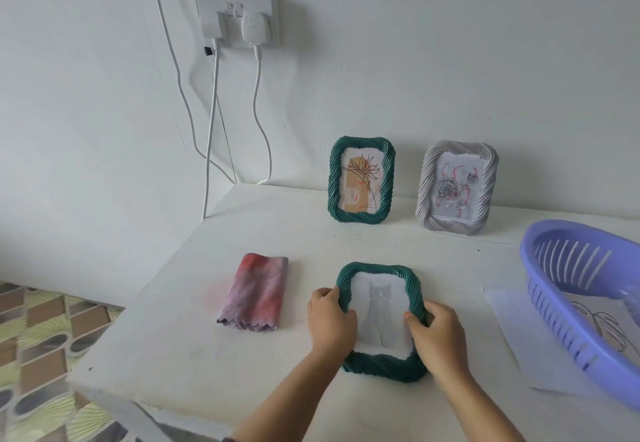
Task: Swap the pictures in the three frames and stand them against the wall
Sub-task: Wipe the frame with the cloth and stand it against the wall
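We've both hands, left (331, 320) and right (437, 337), gripping the cat frame (381, 365) flat on the table (173, 337). Last one, probably; next, stand it against the wall (450, 60).

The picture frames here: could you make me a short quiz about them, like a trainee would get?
1. True or false: two frames stand against the wall.
2. Which picture is in the frame under the hands? A) cat B) roses C) boat
3. What lies left of that frame?

Key:
1. True: the green flower frame and the grey rose frame.
2. A: left hand and right hand hold the cat frame.
3. A folded cloth.
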### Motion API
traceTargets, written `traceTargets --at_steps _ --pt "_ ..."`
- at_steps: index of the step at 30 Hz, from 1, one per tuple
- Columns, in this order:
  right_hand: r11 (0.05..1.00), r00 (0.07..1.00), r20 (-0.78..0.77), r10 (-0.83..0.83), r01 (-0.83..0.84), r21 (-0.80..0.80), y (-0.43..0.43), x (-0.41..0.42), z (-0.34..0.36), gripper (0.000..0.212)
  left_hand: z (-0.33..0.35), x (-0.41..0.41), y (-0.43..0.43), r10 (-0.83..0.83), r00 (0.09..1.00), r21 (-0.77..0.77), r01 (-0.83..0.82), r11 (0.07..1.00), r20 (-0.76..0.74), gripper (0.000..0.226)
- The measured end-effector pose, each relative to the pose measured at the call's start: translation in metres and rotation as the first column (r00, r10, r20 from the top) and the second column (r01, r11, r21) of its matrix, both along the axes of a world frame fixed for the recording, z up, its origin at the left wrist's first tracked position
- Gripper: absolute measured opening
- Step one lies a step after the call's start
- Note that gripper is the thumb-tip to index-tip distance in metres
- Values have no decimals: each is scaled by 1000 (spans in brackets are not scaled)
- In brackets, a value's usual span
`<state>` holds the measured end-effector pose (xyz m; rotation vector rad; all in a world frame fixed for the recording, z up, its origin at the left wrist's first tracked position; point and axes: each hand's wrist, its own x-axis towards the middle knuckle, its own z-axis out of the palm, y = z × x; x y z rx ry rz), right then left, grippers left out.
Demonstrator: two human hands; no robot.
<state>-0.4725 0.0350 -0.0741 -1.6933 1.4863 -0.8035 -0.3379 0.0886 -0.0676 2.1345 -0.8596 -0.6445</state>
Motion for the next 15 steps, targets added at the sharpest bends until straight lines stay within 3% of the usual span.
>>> traceTargets --at_steps 2,5,9,12,15 --pt "993 972 235 -23 -5 116 4 -1 10 13 -2 0 1 19 994 -45 -24 999 -104 36" --pt "964 861 495 -118 -21 267 5 6 26 34 4 8 3 13 953 -154 -62 986 -302 28" --pt "932 749 650 -131 -131 339 -10 22 53 33 35 29 9 -138 740 -369 -157 916 -658 52" --pt "887 716 698 14 -331 322 -27 51 74 26 61 70 5 -259 737 -501 -123 857 -624 56" --pt "814 682 710 177 -507 284 -51 100 87 42 79 126 -11 -287 798 -568 -82 819 -530 56"
